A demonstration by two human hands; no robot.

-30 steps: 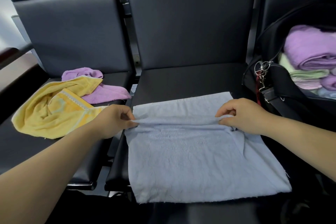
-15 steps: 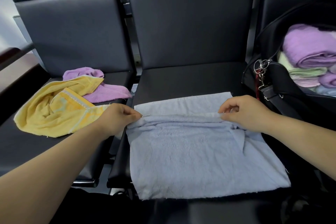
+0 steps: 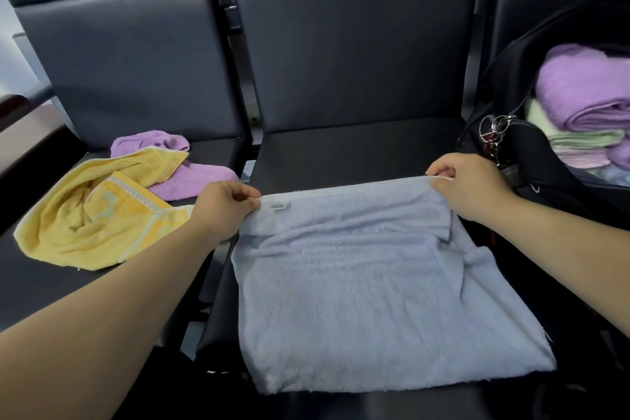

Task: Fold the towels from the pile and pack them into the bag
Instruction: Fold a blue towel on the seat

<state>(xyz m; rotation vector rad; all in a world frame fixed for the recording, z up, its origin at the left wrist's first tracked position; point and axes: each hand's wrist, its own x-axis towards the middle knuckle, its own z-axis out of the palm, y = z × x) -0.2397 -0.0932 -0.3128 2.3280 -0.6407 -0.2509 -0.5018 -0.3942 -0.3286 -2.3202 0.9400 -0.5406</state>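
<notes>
Blue towel (image 3: 375, 300): spread on the middle seat (image 3: 341, 150).

Left hand (image 3: 225, 206): the forearm reaches forward from the lower left. The fingers are curled, and thumb and fingers pinch the blue towel's far-left corner, just beside a small label (image 3: 278, 205).

Right hand (image 3: 467, 187): the forearm reaches in from the right, back of the hand up. The fingertips are clamped on the far-right corner.

The far edge runs straight between the two hands.

Left of the blue towel: a crumpled yellow towel (image 3: 92, 222) lies partly over a purple towel (image 3: 191, 177).

Right of the blue towel: an open black bag (image 3: 531, 160) holds folded towels (image 3: 586, 95).
</notes>
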